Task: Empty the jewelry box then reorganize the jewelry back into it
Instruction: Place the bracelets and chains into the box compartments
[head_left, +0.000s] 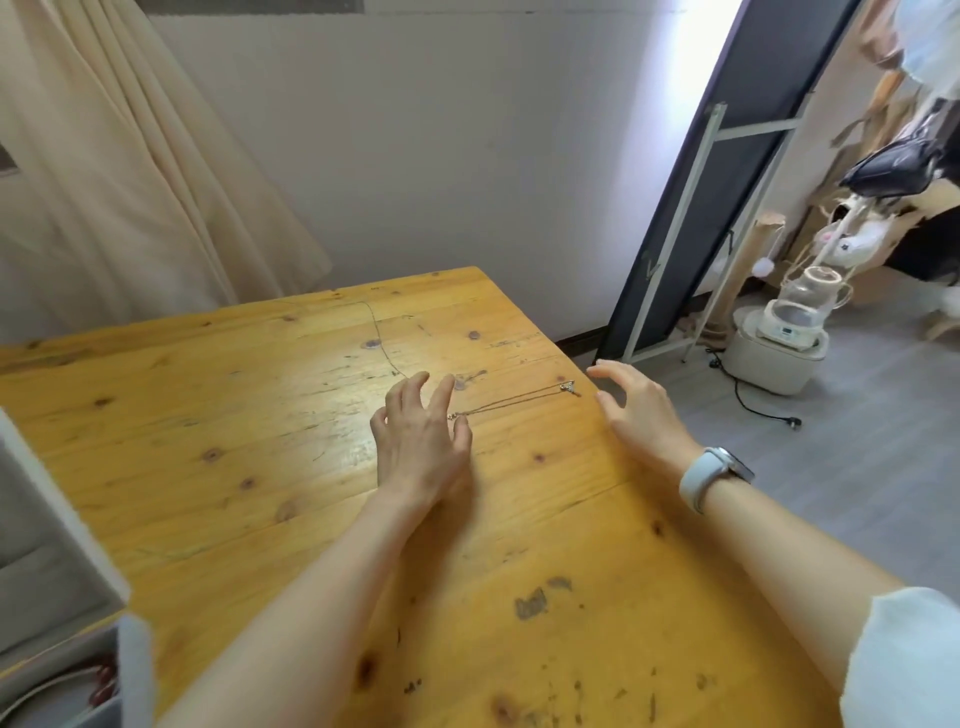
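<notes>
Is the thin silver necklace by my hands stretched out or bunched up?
Stretched out. The thin silver chain necklace lies in a nearly straight line on the yellow wooden table, from the left hand toward the table's right edge.

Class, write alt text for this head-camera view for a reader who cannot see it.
Two bare hands hover over a wooden table: the left hand touches one end of a thin necklace, and the right hand is open near its pendant end. A grey jewelry box sits at the left edge.

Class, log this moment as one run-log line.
left hand: touching necklace end | right hand: open, apart | necklace: stretched on table
</notes>
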